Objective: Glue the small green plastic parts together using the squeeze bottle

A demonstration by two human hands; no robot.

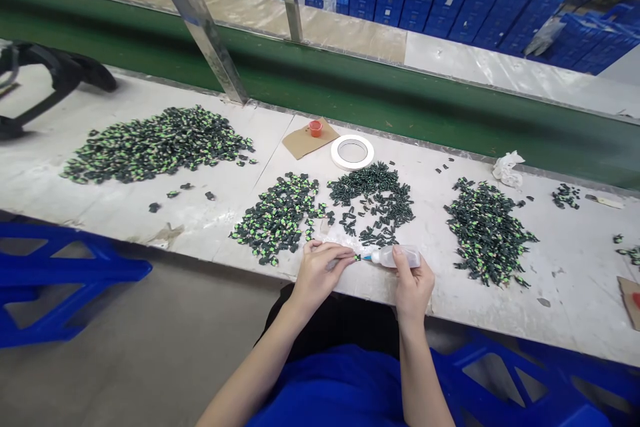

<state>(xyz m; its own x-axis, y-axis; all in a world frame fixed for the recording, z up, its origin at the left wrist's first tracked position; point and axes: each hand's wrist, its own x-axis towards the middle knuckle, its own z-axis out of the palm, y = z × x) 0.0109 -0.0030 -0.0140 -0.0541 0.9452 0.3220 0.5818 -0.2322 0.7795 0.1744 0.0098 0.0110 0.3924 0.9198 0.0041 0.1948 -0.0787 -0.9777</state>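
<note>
Crosswise, the bottle [384, 256] points leftward, right hand [414, 285] closed around it; left hand [319, 271] pinches a small piece [357, 257].

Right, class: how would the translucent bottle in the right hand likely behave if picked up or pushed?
The bottle is probably light for its size: the right hand alone holds it. Its translucent, plastic-looking wall would likely give a little when squeezed. Pushed while lying on the white table, it might roll, as its body looks rounded.
</note>
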